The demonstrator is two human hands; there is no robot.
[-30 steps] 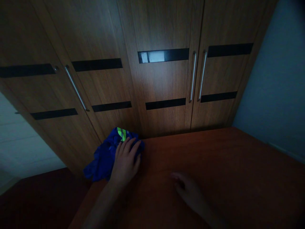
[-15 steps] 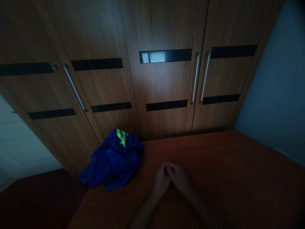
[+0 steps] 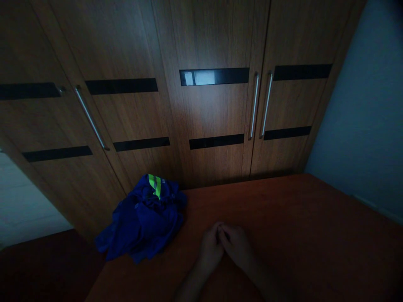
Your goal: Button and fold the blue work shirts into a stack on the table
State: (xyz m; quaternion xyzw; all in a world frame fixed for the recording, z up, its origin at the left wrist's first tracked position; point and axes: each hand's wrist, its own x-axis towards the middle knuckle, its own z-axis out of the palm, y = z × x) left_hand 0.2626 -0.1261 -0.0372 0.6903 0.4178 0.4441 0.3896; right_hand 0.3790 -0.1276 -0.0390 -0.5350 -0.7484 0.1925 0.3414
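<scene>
My left hand (image 3: pixel 211 247) and my right hand (image 3: pixel 235 244) meet at the fingertips over the reddish-brown table (image 3: pixel 283 218). Both are closed, with fingers curled inward and pressed together. Whether anything is between them is hidden in the dim light. To the left of my hands, a crumpled dark blue garment (image 3: pixel 146 224) lies in a heap on the table, with a yellow-green and grey strip near its top. Neither hand touches the garment.
Behind the table stands a wooden wardrobe (image 3: pixel 214 107) with dark horizontal strips and long metal handles. A bluish wall (image 3: pixel 362 126) rises on the right. White panels show at the far left.
The view has shifted slightly, so the garment and wardrobe sit a little further left. My hands appear slightly lower and remain joined.
</scene>
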